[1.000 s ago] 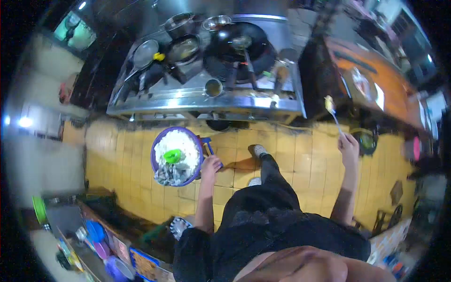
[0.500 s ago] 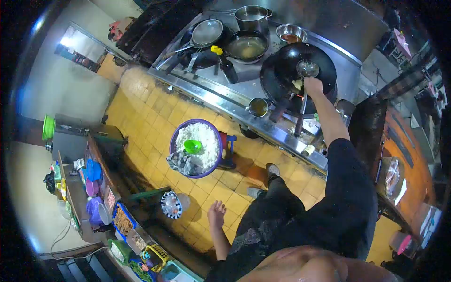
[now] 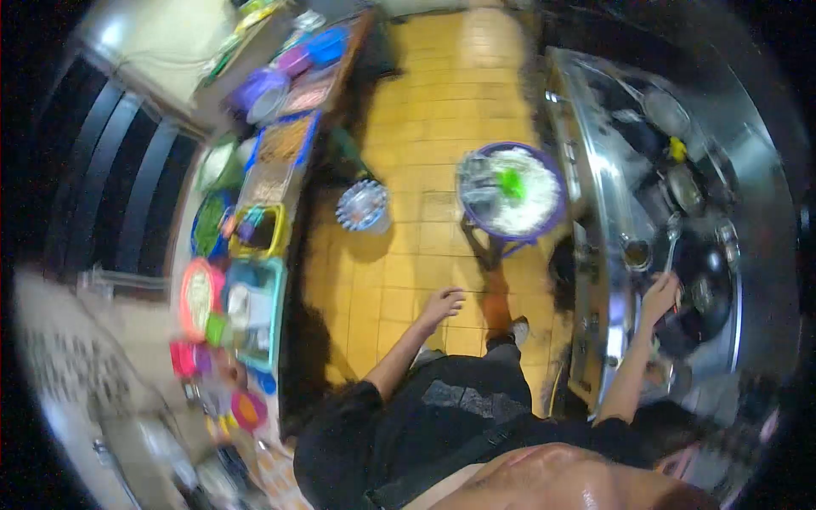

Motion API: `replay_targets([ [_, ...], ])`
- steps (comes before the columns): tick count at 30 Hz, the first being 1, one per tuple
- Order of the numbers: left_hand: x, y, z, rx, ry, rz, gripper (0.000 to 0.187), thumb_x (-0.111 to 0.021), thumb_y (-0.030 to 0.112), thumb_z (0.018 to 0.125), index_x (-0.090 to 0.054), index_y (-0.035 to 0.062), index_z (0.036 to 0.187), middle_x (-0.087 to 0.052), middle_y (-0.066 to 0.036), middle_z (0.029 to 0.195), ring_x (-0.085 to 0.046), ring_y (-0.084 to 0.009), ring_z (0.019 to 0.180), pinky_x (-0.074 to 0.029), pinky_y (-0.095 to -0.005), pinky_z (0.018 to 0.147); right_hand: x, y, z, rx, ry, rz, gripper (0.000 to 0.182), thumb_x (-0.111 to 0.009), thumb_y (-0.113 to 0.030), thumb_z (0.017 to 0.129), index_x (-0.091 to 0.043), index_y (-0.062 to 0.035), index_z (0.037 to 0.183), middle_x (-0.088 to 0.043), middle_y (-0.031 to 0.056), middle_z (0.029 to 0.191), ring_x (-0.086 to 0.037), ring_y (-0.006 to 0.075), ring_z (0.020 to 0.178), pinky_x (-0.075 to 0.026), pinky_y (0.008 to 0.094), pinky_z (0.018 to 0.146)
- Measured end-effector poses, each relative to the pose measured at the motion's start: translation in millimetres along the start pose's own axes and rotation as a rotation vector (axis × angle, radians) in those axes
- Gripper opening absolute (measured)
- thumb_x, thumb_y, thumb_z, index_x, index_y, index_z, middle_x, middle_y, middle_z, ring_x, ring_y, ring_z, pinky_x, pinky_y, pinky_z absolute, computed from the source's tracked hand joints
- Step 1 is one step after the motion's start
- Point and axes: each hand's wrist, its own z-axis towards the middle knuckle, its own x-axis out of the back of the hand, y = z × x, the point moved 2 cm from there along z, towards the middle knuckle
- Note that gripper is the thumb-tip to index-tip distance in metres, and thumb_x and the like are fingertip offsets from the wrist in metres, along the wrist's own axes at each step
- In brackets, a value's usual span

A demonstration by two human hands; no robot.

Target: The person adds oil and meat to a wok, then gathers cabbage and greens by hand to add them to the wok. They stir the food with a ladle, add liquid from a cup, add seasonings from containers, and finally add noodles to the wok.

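1. Metal utensil (image 3: 671,252), right of frame over the stove (image 3: 614,225), points up-frame from the right hand (image 3: 659,299), its long axis near vertical, fingers wrapped around its lower end.
2. Left hand (image 3: 442,308), mid-frame above yellow floor (image 3: 416,263), hangs farther off, fingers loosely curled, apparently holding nothing.
3. Slim and silvery, the utensil blurs at its tip beside a black wok (image 3: 714,259).

Yellow tiled floor (image 3: 416,110) stretches ahead of me. Left: wood-edged counter (image 3: 344,81), then a dark panel (image 3: 92,115) with pale slats (image 3: 116,127) (window or shutter, I can't tell). Pale wall (image 3: 174,38) beyond, glare-lit.
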Motion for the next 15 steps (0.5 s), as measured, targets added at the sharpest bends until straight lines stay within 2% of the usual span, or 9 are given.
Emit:
replay_targets([
  [1,9,-3,-3,-0.023,-0.017,-0.003,0.042,-0.057,0.027,0.088,-0.05,0.0026,0.121,-0.061,-0.006,0.099,-0.058,-0.0125,0.081,-0.048,-0.0256,0.069,-47,-6,-41,-0.221,-0.216,0.263,0.018,-0.046,-0.015,0.091,-0.055,-0.0026,0.082,-0.06,0.0112,0.075,-0.056,0.0307,0.064,-0.045,0.039,0.065],
  [2,21,-5,-11,-0.046,-0.02,-0.007,0.039,-0.055,0.028,0.09,-0.051,0.0036,0.12,-0.062,-0.005,0.1,-0.058,-0.0125,0.083,-0.048,-0.0256,0.07,-91,-30,-89,0.261,-0.179,0.368,0.018,-0.047,-0.014,0.09,-0.055,-0.004,0.078,-0.058,0.0077,0.07,-0.055,0.0227,0.059,-0.045,0.0334,0.059],
  [3,36,-10,-19,-0.066,-0.023,-0.008,0.036,-0.052,0.028,0.092,-0.052,0.0045,0.119,-0.062,-0.005,0.101,-0.059,-0.0124,0.085,-0.049,-0.0256,0.071,-72,-147,-126,-0.067,-0.497,0.652,0.016,-0.05,-0.017,0.091,-0.056,-0.0053,0.081,-0.056,0.0038,0.069,-0.053,0.0131,0.056,-0.044,0.0269,0.053],
  [4,55,-14,-29,-0.086,0.034,-0.062,0.036,-0.052,0.028,0.092,-0.052,0.0045,0.119,-0.062,-0.005,0.101,-0.059,-0.0124,0.085,-0.049,-0.0256,0.071,-134,-157,-193,-0.348,-0.789,0.844,0.018,-0.048,-0.023,0.092,-0.054,-0.0054,0.089,-0.055,0.0007,0.067,-0.047,0.0085,0.052,-0.04,0.0229,0.045],
  [6,94,-32,-50,-0.101,0.164,-0.281,0.032,-0.05,0.03,0.093,-0.053,0.0038,0.111,-0.062,-0.006,0.1,-0.058,-0.0121,0.084,-0.049,-0.0269,0.07,-175,-249,-307,-0.191,-1.053,0.898,0.016,-0.051,-0.021,0.092,-0.055,-0.0054,0.091,-0.053,-0.0007,0.066,-0.046,0.0062,0.051,-0.038,0.0227,0.045],
  [8,144,-60,-75,-0.256,0.368,-0.545,0.029,-0.049,0.031,0.093,-0.052,0.0047,0.105,-0.062,-0.008,0.097,-0.059,-0.0125,0.08,-0.049,-0.0278,0.068,-112,-396,-370,-0.248,-1.594,0.921,0.019,-0.05,-0.018,0.093,-0.058,-0.0024,0.087,-0.053,0.0004,0.067,-0.046,0.0059,0.053,-0.037,0.0222,0.047],
  [10,191,-56,-145,-0.386,0.651,-0.634,0.024,-0.045,0.031,0.095,-0.046,0.0076,0.093,-0.063,-0.013,0.09,-0.06,-0.0148,0.069,-0.05,-0.0303,0.06,-108,-459,-444,0.144,-1.867,0.98,0.017,-0.051,-0.014,0.092,-0.055,0.0022,0.098,-0.055,0.004,0.066,-0.05,0.0093,0.052,-0.041,0.0226,0.047],
  [12,239,-93,-172,-0.612,0.976,-0.912,0.015,-0.044,0.018,0.094,-0.046,0.0043,0.087,-0.062,-0.01,0.08,-0.06,-0.0169,0.066,-0.048,-0.0291,0.057,-91,-503,-487,0.281,-2.036,1.032,0.021,-0.053,-0.014,0.091,-0.054,0.0027,0.104,-0.059,0.0075,0.07,-0.054,0.011,0.056,-0.044,0.0243,0.05],
  [15,315,-112,-281,-0.651,1.148,-1.064,0.009,-0.049,0.015,0.09,-0.049,0.0059,0.09,-0.062,-0.012,0.079,-0.06,-0.0183,0.065,-0.049,-0.03,0.055,-61,-569,-520,0.744,-2.348,0.818,0.025,-0.056,-0.016,0.09,-0.055,-0.0006,0.11,-0.064,0.0108,0.079,-0.06,0.0136,0.063,-0.048,0.0269,0.057],
])
